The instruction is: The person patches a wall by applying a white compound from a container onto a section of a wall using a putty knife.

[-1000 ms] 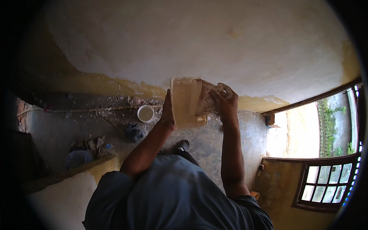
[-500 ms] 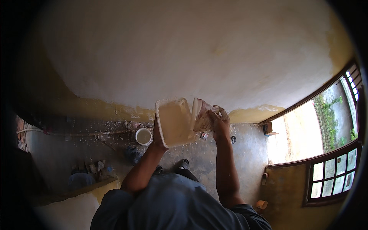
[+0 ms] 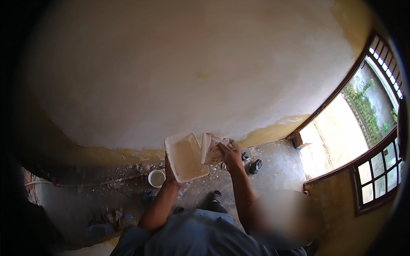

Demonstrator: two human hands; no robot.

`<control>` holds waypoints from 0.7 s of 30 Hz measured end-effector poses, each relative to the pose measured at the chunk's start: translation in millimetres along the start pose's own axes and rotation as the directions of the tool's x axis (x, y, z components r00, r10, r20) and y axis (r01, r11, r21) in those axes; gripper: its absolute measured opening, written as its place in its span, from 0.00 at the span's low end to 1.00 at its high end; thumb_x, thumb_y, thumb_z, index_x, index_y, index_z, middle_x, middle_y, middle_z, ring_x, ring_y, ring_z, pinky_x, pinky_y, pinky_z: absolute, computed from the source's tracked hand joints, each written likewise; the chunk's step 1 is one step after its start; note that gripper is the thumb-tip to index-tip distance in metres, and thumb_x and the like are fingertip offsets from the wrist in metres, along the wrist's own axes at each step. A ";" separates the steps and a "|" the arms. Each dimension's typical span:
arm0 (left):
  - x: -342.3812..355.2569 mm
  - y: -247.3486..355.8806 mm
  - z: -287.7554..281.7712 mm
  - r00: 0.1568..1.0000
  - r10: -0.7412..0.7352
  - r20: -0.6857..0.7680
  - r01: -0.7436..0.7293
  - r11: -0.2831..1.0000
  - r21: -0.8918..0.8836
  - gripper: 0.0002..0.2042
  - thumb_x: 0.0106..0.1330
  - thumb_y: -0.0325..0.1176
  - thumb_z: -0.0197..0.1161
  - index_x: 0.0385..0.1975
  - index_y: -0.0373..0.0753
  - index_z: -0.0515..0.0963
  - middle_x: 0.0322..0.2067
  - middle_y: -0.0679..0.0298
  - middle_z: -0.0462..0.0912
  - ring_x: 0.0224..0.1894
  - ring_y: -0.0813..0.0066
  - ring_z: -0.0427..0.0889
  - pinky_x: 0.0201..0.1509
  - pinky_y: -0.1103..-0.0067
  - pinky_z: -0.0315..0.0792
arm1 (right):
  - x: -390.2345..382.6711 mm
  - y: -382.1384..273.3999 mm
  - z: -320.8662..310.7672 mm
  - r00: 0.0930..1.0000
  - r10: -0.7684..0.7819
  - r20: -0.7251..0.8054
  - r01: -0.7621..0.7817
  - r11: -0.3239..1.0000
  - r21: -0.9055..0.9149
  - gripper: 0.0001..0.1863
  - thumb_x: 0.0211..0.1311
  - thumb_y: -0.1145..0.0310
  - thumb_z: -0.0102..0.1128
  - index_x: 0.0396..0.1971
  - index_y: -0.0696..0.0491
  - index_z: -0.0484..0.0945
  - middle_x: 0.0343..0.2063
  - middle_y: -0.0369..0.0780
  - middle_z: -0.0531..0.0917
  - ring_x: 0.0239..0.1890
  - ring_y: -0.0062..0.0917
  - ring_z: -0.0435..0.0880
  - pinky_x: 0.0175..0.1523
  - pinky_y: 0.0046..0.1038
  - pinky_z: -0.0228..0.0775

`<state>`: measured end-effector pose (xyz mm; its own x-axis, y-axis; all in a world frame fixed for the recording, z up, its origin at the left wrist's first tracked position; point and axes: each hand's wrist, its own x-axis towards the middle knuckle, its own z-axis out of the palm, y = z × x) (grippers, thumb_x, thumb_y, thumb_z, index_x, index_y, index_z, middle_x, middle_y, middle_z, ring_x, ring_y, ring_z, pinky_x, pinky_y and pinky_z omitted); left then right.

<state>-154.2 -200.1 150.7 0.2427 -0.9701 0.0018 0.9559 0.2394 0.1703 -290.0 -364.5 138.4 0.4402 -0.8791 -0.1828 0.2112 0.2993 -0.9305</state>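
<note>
My left hand (image 3: 171, 174) grips the left side of a pale rectangular tub (image 3: 167, 150), partly hidden behind it. Inside the tub is a smooth cream-coloured paste (image 3: 186, 158). In my right hand (image 3: 232, 155), fingers closed round it, is a wide, flat scraper (image 3: 213, 149) stained reddish brown, with a thick cream edge facing the tub. That edge is at the tub's right rim; whether it touches, I cannot tell. Before me rises a wall (image 3: 171, 85) largely covered in a whitish coat, with yellow showing along its lower part.
A round white bucket (image 3: 156, 178) stands on the grey floor left of my feet, among white crumbs. Dark objects (image 3: 255, 166) lie by the wall on the right. Further right are a bright doorway (image 3: 333, 136) and a paned window (image 3: 379, 176). A blurred patch covers the lower right.
The tub and scraper are lower and slightly further left in the picture, and the whole view has tilted. Both hands keep their hold. A blurred patch has appeared near my right arm.
</note>
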 end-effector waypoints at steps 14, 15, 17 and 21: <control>116.6 -111.9 2.3 0.992 0.008 -0.122 -0.015 0.998 -0.055 0.26 0.70 0.54 0.44 0.61 0.44 0.67 0.57 0.58 0.74 0.58 0.55 0.75 0.57 0.48 0.70 | 87.7 -76.0 -109.9 0.991 0.133 0.029 -0.135 0.989 0.067 0.09 0.62 0.78 0.57 0.41 0.57 0.71 0.37 0.39 0.78 0.41 0.25 0.81 0.46 0.27 0.79; 122.7 -118.1 3.4 0.993 0.030 -0.115 -0.034 0.999 -0.030 0.26 0.70 0.54 0.44 0.61 0.45 0.67 0.57 0.58 0.74 0.57 0.56 0.75 0.57 0.49 0.70 | 95.1 -79.6 -117.6 0.990 0.140 0.024 -0.142 0.988 0.068 0.09 0.62 0.78 0.57 0.41 0.57 0.71 0.37 0.39 0.78 0.41 0.25 0.81 0.46 0.27 0.79; 130.2 -126.5 -0.7 0.992 0.052 -0.114 -0.053 0.999 -0.005 0.25 0.70 0.53 0.44 0.61 0.45 0.67 0.57 0.59 0.75 0.57 0.56 0.75 0.58 0.50 0.71 | 106.9 -84.2 -132.1 0.974 0.226 -0.011 -0.218 0.951 0.218 0.15 0.63 0.77 0.58 0.48 0.61 0.67 0.45 0.44 0.77 0.47 0.27 0.81 0.51 0.29 0.78; 133.6 -131.9 -19.2 0.974 0.170 -0.147 -0.170 0.985 0.018 0.25 0.70 0.53 0.46 0.60 0.46 0.68 0.56 0.61 0.75 0.56 0.57 0.76 0.58 0.54 0.71 | 142.0 -105.2 -172.4 0.985 0.173 -0.023 -0.146 0.888 0.436 0.17 0.64 0.74 0.57 0.51 0.57 0.66 0.43 0.39 0.77 0.47 0.24 0.79 0.48 0.21 0.73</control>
<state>-244.7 -360.6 109.6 0.4237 -0.8986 -0.1139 0.8977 0.3998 0.1852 -400.2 -584.8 155.6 0.4496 -0.8226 -0.3482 0.5038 0.5554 -0.6616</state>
